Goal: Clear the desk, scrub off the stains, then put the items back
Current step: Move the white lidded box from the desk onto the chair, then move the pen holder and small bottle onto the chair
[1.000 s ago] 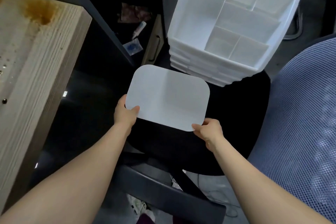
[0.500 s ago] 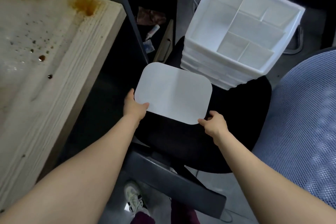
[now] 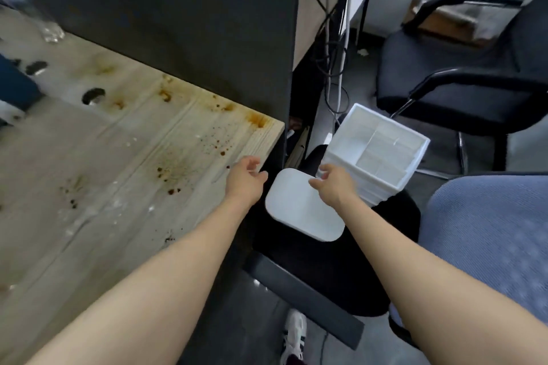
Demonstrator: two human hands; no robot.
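Both hands have let go of the white lid (image 3: 302,210), which now lies flat on the black chair (image 3: 326,261), beside the organizer (image 3: 376,154). The left hand (image 3: 244,179) and right hand (image 3: 335,184) hover above the lid, fingers loosely open, holding nothing. The stained desk (image 3: 118,163) lies left of the chair, now filling more of the view.

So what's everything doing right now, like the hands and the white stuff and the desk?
Left hand: open, holding nothing, over the desk's corner.
Right hand: open, above the white pad.
White pad: lying flat on the black stool, let go.
White organizer: upright on the stool, compartments empty.
Desk: dirty with brown stains.
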